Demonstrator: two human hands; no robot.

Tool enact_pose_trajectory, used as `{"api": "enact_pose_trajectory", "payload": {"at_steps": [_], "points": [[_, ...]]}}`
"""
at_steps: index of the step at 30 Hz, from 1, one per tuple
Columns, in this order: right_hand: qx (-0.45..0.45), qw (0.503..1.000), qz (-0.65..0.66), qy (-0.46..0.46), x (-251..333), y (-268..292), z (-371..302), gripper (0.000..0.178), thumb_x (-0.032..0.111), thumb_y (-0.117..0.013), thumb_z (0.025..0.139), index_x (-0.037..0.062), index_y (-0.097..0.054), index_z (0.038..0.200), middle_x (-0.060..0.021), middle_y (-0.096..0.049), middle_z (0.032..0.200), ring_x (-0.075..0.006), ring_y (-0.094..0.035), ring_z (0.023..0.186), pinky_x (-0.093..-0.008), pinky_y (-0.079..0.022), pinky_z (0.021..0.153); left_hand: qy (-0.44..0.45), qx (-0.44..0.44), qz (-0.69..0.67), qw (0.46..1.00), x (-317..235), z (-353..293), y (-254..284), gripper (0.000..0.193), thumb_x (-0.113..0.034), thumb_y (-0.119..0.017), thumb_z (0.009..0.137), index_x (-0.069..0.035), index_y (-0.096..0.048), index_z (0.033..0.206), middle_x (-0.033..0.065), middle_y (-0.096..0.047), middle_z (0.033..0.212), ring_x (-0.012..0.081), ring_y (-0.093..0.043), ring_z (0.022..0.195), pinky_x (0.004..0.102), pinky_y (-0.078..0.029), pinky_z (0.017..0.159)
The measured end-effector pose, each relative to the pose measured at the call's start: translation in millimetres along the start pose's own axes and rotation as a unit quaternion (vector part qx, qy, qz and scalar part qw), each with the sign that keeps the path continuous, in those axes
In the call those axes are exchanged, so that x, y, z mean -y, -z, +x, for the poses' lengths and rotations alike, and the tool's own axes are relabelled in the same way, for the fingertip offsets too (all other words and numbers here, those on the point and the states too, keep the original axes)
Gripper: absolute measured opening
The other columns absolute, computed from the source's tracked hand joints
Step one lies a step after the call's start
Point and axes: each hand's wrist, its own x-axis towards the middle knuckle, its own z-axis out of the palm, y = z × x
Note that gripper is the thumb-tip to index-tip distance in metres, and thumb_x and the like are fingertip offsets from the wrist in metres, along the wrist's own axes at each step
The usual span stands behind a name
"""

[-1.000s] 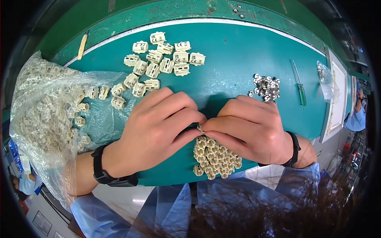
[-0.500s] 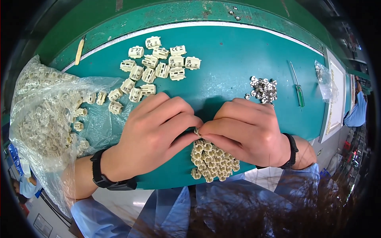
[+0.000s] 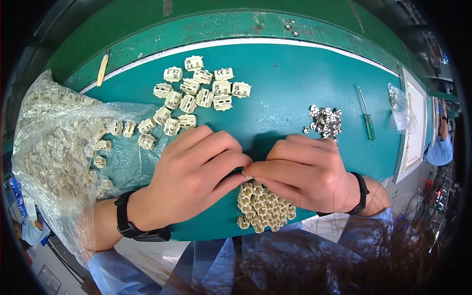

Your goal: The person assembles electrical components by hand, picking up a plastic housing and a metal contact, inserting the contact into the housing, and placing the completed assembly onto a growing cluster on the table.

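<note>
My left hand (image 3: pixel 199 174) and my right hand (image 3: pixel 309 172) meet fingertip to fingertip over the green mat. Pinched between them is a small metal part (image 3: pixel 246 173), mostly covered by the fingers, so its exact shape is hard to make out. Directly below the fingertips stands a tight cluster of cream plastic housings (image 3: pixel 265 206), open ends up. More cream housings (image 3: pixel 189 87) lie scattered on their sides beyond my left hand. A small heap of shiny metal parts (image 3: pixel 326 121) sits past my right hand.
A clear plastic bag (image 3: pixel 54 147) full of cream housings slumps at the left. To the right lie a green-handled screwdriver (image 3: pixel 368 127) and a small clear bag (image 3: pixel 400 110) beside a white frame (image 3: pixel 416 123). A wooden-handled tool (image 3: pixel 103 70) rests on the far left ledge.
The whole scene has shifted slightly down in the picture. Both hands keep their pinch, with the fingertips a little closer over the small part.
</note>
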Motion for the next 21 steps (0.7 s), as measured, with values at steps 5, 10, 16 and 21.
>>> {"api": "enact_pose_trajectory", "payload": {"at_steps": [5,10,16,21], "points": [[-0.002,1.000,-0.007,0.003,-1.2,-0.8,1.2,0.022,0.007,-0.095,0.086,0.0096,-0.089,0.106,-0.0020,-0.067,0.085,-0.0210,-0.063,0.067,-0.0367,-0.049,0.056,-0.003,-0.001,-0.002,1.000,1.1,0.5,-0.1,0.034,-0.012,-0.100,0.077,-0.010,-0.082,0.106,0.0026,-0.073,0.106,0.0262,-0.065,0.090,0.0380,-0.054,0.076],[-0.013,1.000,0.001,0.004,-2.8,-2.8,0.8,0.021,0.007,-0.095,0.086,0.0099,-0.089,0.106,-0.0017,-0.066,0.085,-0.0206,-0.063,0.067,-0.0365,-0.048,0.055,-0.002,0.003,-0.001,1.000,0.9,0.6,0.5,0.034,-0.013,-0.100,0.077,-0.011,-0.083,0.107,0.0027,-0.073,0.107,0.0263,-0.065,0.090,0.0381,-0.054,0.077],[-0.006,1.000,-0.022,0.007,-1.5,1.7,0.4,0.025,0.008,-0.095,0.083,0.0102,-0.089,0.107,-0.0005,-0.066,0.084,-0.0193,-0.063,0.067,-0.0358,-0.048,0.053,0.002,0.008,0.002,1.000,0.4,0.1,1.1,0.035,-0.013,-0.100,0.076,-0.011,-0.083,0.107,0.0025,-0.072,0.106,0.0265,-0.065,0.091,0.0383,-0.054,0.077],[0.025,0.999,-0.018,0.040,-2.6,5.2,1.6,0.030,0.006,-0.092,0.079,0.0102,-0.090,0.108,0.0007,-0.066,0.085,-0.0179,-0.062,0.067,-0.0348,-0.048,0.053,0.000,0.001,-0.001,1.000,0.3,0.7,-1.3,0.035,-0.013,-0.100,0.075,-0.012,-0.083,0.107,0.0024,-0.072,0.106,0.0267,-0.065,0.091,0.0384,-0.054,0.077]]}}
